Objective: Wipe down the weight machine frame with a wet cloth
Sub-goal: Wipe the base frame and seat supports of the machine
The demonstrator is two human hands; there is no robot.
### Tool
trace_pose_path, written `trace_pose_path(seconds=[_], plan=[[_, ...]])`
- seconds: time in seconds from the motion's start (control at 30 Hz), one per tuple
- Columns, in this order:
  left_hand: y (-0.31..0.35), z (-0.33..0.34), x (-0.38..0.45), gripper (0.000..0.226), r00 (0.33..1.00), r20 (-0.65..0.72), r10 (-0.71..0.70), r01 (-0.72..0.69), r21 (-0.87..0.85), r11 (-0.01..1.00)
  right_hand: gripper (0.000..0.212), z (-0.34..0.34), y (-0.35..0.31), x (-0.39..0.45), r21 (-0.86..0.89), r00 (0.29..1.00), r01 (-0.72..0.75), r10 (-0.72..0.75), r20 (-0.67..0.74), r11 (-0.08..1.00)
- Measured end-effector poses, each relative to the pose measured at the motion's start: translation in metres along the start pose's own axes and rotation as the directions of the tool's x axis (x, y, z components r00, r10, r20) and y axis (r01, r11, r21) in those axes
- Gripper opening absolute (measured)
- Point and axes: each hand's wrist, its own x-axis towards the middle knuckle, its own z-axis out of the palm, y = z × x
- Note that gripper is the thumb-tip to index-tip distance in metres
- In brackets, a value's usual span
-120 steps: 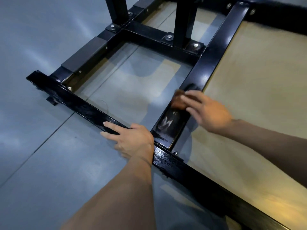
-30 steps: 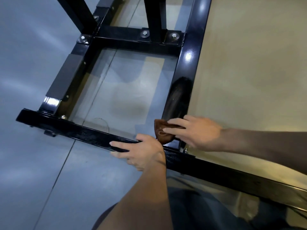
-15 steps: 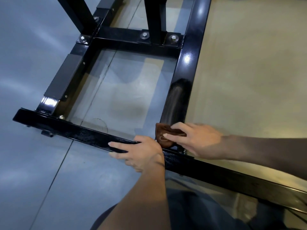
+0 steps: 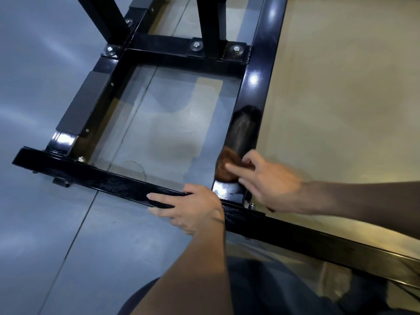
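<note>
The black steel base of the weight machine frame [image 4: 256, 71] lies on the floor as a rectangle of square tubes. A small brown cloth [image 4: 226, 165] sits bunched on the right-hand bar, near its joint with the front crossbar [image 4: 102, 176]. My right hand [image 4: 270, 183] presses the cloth onto that bar with straight fingers laid over it. A dull wet streak runs up the bar just beyond the cloth. My left hand [image 4: 186, 208] rests on the front crossbar with its fingers stretched along the top, just left of the joint.
Two black uprights [image 4: 211, 21] rise from a bolted rear crossbar [image 4: 181, 54]. A flat dark plate [image 4: 84, 103] covers part of the left bar. Grey floor lies to the left and inside the frame, beige floor to the right. My dark-clad knees are below the front bar.
My right hand has pushed the cloth a little farther up the right bar, away from the joint. My left hand stays on the front crossbar.
</note>
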Motion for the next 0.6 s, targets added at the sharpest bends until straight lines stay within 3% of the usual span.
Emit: trace_pose_path(seconds=[0.1,0.17,0.2,0.27,0.33,0.43,0.5,0.6], plan=[[-0.001,0.0,0.0,0.082,1.0,0.004,-0.006,0.006,-0.006,1.0,0.05,-0.002,0.014,-0.008,-0.01,0.955,0.263,-0.259,0.142,0.965],[0.0,0.0,0.0,0.082,1.0,0.006,-0.013,0.013,0.002,1.0,0.051,-0.011,0.044,0.01,-0.1,0.926,0.359,-0.34,0.162,0.928],[0.001,0.0,0.0,0.082,1.0,0.002,-0.016,0.016,0.006,1.0,0.051,-0.017,0.059,0.021,-0.139,0.946,0.319,-0.305,0.112,0.938],[0.002,0.0,0.0,0.082,1.0,-0.002,-0.017,0.017,0.001,1.0,0.05,-0.029,0.078,0.042,-0.172,0.995,0.072,-0.083,-0.06,0.982],[0.0,-0.001,0.0,0.083,1.0,0.007,-0.019,0.019,0.003,1.0,0.048,-0.032,0.082,0.059,-0.119,0.973,-0.193,0.173,-0.154,0.974],[0.0,-0.001,0.0,0.083,1.0,0.015,-0.022,0.022,0.001,1.0,0.047,-0.021,0.057,0.059,-0.029,0.943,-0.285,0.275,-0.186,0.958],[0.001,0.0,0.0,0.081,1.0,0.002,-0.019,0.019,-0.008,1.0,0.046,-0.005,0.031,0.036,-0.009,0.972,-0.173,0.169,-0.163,0.985],[-0.001,0.0,0.0,0.078,1.0,-0.002,-0.005,0.005,-0.006,1.0,0.049,0.011,0.006,-0.008,-0.035,0.982,0.161,-0.164,-0.096,0.986]])
